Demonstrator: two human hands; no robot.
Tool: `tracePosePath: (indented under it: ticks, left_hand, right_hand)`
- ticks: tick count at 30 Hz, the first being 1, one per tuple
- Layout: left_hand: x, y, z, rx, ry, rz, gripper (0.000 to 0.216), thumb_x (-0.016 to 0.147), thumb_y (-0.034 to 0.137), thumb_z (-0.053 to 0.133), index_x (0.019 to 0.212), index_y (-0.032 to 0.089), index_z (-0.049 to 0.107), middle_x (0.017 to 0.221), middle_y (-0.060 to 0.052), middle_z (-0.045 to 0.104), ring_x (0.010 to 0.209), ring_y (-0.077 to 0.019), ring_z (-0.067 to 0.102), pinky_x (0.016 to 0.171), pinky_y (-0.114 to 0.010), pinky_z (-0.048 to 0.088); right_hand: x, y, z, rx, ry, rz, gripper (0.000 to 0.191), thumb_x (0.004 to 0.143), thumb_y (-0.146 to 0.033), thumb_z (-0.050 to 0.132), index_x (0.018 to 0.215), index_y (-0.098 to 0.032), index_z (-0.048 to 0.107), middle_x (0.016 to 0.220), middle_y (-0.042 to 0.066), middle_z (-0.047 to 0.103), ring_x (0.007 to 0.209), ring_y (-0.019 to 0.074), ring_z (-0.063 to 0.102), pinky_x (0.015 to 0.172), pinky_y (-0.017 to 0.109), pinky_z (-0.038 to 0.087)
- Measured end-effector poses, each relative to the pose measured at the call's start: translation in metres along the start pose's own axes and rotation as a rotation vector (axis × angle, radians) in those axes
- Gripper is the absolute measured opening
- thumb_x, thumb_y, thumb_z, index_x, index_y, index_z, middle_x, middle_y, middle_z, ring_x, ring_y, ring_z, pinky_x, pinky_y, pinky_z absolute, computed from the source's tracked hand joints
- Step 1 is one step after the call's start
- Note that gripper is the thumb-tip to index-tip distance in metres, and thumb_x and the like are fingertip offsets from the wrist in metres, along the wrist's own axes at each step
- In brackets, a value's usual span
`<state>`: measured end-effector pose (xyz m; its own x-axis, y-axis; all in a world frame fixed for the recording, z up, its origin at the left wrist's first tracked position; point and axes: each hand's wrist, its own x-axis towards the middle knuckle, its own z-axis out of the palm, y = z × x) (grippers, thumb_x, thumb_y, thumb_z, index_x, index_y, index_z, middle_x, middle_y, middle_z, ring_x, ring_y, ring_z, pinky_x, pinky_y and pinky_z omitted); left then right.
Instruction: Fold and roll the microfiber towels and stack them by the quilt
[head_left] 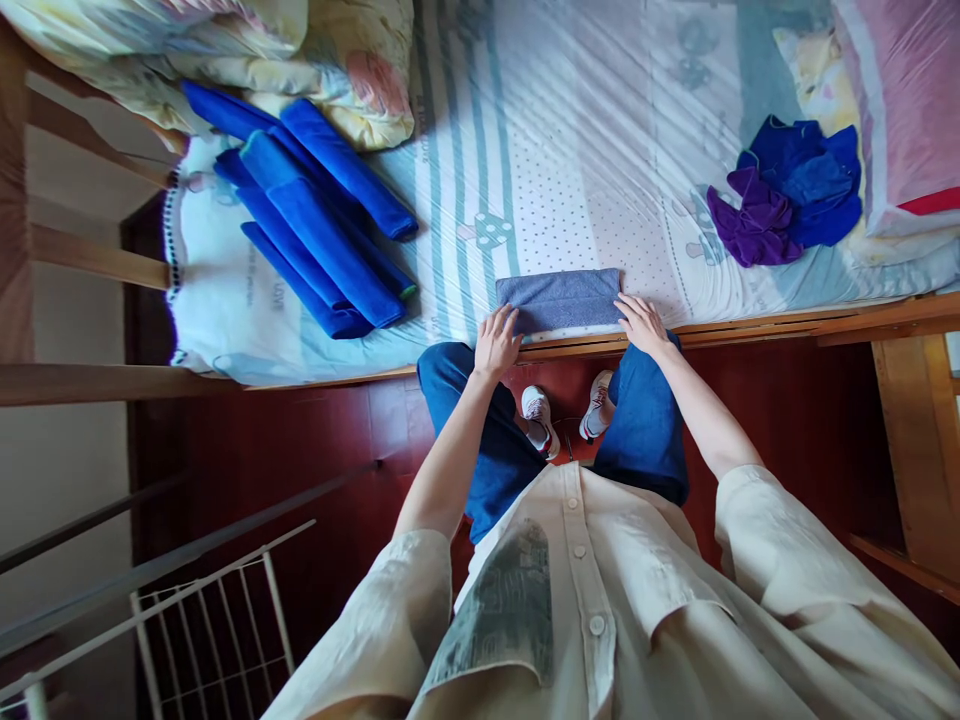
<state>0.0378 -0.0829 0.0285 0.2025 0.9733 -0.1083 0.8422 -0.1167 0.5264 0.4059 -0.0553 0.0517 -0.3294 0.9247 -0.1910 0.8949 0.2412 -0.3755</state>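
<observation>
A grey-blue folded towel (pixel 559 300) lies flat as a long rectangle at the bed's near edge. At its lower left corner, my left hand (pixel 497 342) touches the cloth with fingers stretched out. My right hand (pixel 641 320) rests at the right edge, fingers extended and slightly apart, the fingertips on the cloth. To the left lie several rolled or folded blue towels (pixel 315 220), side by side and partly stacked. Over on the right are a crumpled blue cloth (pixel 806 180) and a crumpled purple cloth (pixel 754 220).
The bed sheet (pixel 570 160) is patterned and wrinkled. A bunched quilt (pixel 352 80) fills the upper left, and a pink bundle in clear wrapping (pixel 907 110) the upper right. A wooden rail (pixel 750 328) edges the bed. A white wire rack (pixel 217 620) stands lower left.
</observation>
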Motion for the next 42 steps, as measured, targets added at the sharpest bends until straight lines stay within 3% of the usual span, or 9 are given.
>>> tracePosePath:
  ticks: [7,14,19,26,30,34,38,42]
  left_hand:
    - [0.007,-0.006,0.014,0.062,-0.104,-0.006,0.073,0.094,0.015,0.046,0.166,0.003,0.045,0.175,-0.024,0.041,0.167,-0.0344,0.035,0.138,-0.057,0.025]
    - [0.025,-0.021,0.023,0.089,-0.097,0.014,0.068,0.099,0.009,0.038,0.166,0.006,0.047,0.171,-0.024,0.047,0.166,-0.033,0.038,0.137,-0.058,0.027]
    - [0.035,-0.029,0.016,0.128,-0.148,0.049,0.064,0.099,0.006,0.036,0.161,0.006,0.053,0.167,-0.025,0.053,0.161,-0.0338,0.046,0.135,-0.056,0.03]
    - [0.027,-0.026,-0.005,0.154,-0.264,0.08,0.064,0.09,0.003,0.046,0.15,0.012,0.066,0.157,-0.023,0.063,0.151,-0.0343,0.058,0.128,-0.05,0.042]
    - [0.02,-0.022,-0.012,0.112,-0.272,-0.024,0.064,0.084,0.004,0.053,0.144,0.014,0.072,0.145,-0.02,0.072,0.139,-0.0354,0.067,0.122,-0.046,0.049]
    - [0.02,-0.023,-0.018,-0.06,-0.194,-0.119,0.066,0.075,0.006,0.056,0.137,0.013,0.076,0.134,-0.016,0.078,0.134,-0.034,0.069,0.122,-0.041,0.05]
    - [0.026,-0.025,-0.021,-0.24,-0.098,-0.236,0.059,0.073,0.013,0.058,0.129,0.015,0.077,0.121,-0.012,0.081,0.12,-0.0311,0.073,0.113,-0.041,0.056]
    - [0.035,-0.033,-0.017,-0.403,-0.029,-0.357,0.054,0.075,0.022,0.064,0.128,0.013,0.073,0.104,-0.009,0.078,0.107,-0.0279,0.073,0.103,-0.04,0.06]
  right_hand:
    - [0.013,-0.001,0.013,-0.034,-0.119,-0.002,0.068,0.102,-0.018,0.05,0.169,-0.015,0.047,0.176,0.015,0.044,0.166,0.0305,0.038,0.133,0.058,0.037]
    - [0.034,0.0,0.031,-0.035,-0.04,0.042,0.071,0.096,-0.008,0.046,0.167,-0.006,0.048,0.168,0.021,0.054,0.16,0.0353,0.045,0.129,0.061,0.038]
    - [0.038,0.0,0.033,-0.041,-0.036,0.072,0.065,0.1,-0.006,0.038,0.162,-0.007,0.057,0.164,0.021,0.058,0.156,0.0344,0.05,0.128,0.059,0.039]
    - [0.017,-0.003,0.017,-0.016,-0.128,0.034,0.063,0.097,-0.003,0.045,0.157,-0.011,0.065,0.157,0.018,0.065,0.15,0.034,0.058,0.129,0.055,0.042]
    - [0.006,-0.005,0.007,0.061,-0.159,0.115,0.06,0.096,-0.005,0.051,0.153,-0.014,0.068,0.155,0.018,0.067,0.143,0.0322,0.064,0.127,0.048,0.048]
    - [0.007,0.0,0.003,0.244,-0.115,0.198,0.055,0.095,-0.009,0.058,0.147,-0.017,0.072,0.143,0.016,0.074,0.133,0.0317,0.07,0.12,0.048,0.054]
    - [0.019,0.01,0.009,0.403,-0.042,0.268,0.044,0.092,-0.018,0.068,0.135,-0.016,0.076,0.125,0.014,0.08,0.118,0.0317,0.075,0.111,0.05,0.058]
    - [0.033,0.023,0.023,0.564,0.026,0.367,0.039,0.09,-0.026,0.077,0.127,-0.014,0.074,0.121,0.014,0.079,0.115,0.0296,0.075,0.108,0.047,0.06]
